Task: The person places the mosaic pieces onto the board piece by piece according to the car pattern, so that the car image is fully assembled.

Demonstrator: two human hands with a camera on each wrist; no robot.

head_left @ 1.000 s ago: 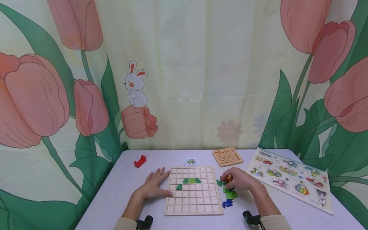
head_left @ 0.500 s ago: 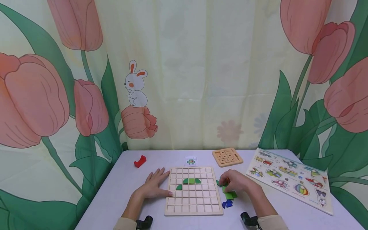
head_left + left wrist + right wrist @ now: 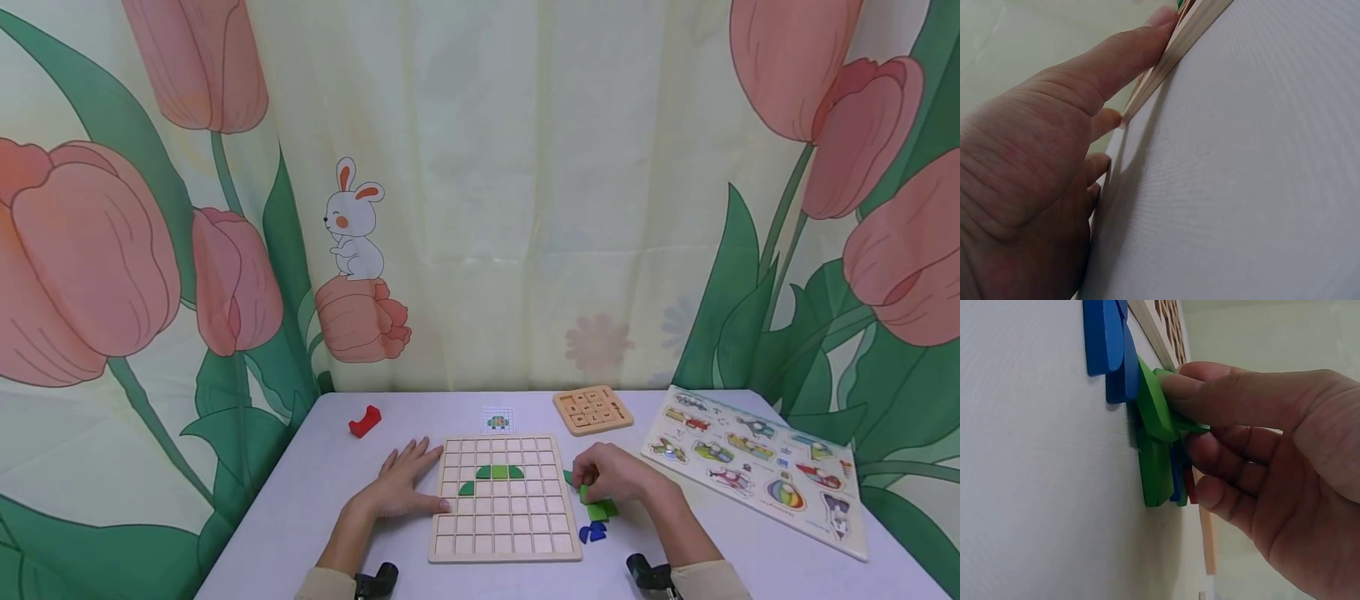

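A wooden grid board [image 3: 506,559] lies on the table. Set in its cells are a light green square [image 3: 500,472] and several dark green rounded pieces [image 3: 467,488]. My left hand [image 3: 408,483] rests at the board's left side with fingers spread, the thumb on its edge; in the left wrist view the thumb [image 3: 1116,62] lies along the wooden rim. Right of the board, my right hand [image 3: 618,473] pinches a green block [image 3: 1192,424] above the pile, with curled fingers. Other green blocks [image 3: 1157,469] lie under it, partly hidden. Blue pieces [image 3: 597,531] lie nearer me.
A small pattern card [image 3: 498,420] lies behind the board. A wooden number puzzle [image 3: 593,409] stands at the back right, beside a large picture puzzle board [image 3: 757,467]. At the back left lies a red curved piece [image 3: 365,422]. A tulip-patterned curtain [image 3: 480,208] hangs behind the table.
My right hand has shifted slightly left, its fingers drawing together over the green blocks. The orange piece seen by its fingers is now hidden. My left hand stays in place.
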